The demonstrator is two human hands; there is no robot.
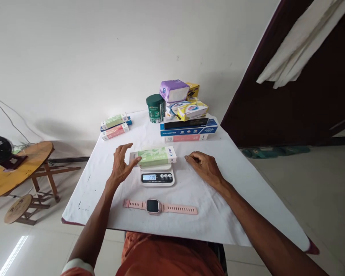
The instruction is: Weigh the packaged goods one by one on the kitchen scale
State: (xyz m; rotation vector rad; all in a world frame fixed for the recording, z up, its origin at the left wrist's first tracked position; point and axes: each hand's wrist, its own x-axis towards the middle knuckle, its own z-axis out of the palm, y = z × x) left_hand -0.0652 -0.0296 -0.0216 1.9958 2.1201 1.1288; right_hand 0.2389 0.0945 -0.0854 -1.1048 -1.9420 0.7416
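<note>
The person's orange garment (166, 253) fills the bottom edge, and just beyond it a pink smartwatch (156, 206) lies flat with its strap stretched out on the white-covered table (103, 191). Past the watch stands a small white kitchen scale (157, 177) with its display lit (the digits are too small to read surely). A pale green box (155, 155) lies lengthwise across the scale's platform, overhanging at both ends.

The left hand (122, 163) is spread and released, its fingertips touching the box's left end without closing around it. The right hand (204, 165) rests on the cloth just right of the box, apart from it, with fingers loosely curled and grasping nothing.

At the far left of the table two more long boxes (115, 126) lie side by side. At the far edge a dark green canister (155, 108) stands beside a stack of flat cartons (188, 130), topped by a purple pack (174, 90) and a yellow box (193, 89). A round wooden table (20, 165) stands to the left on the floor.
</note>
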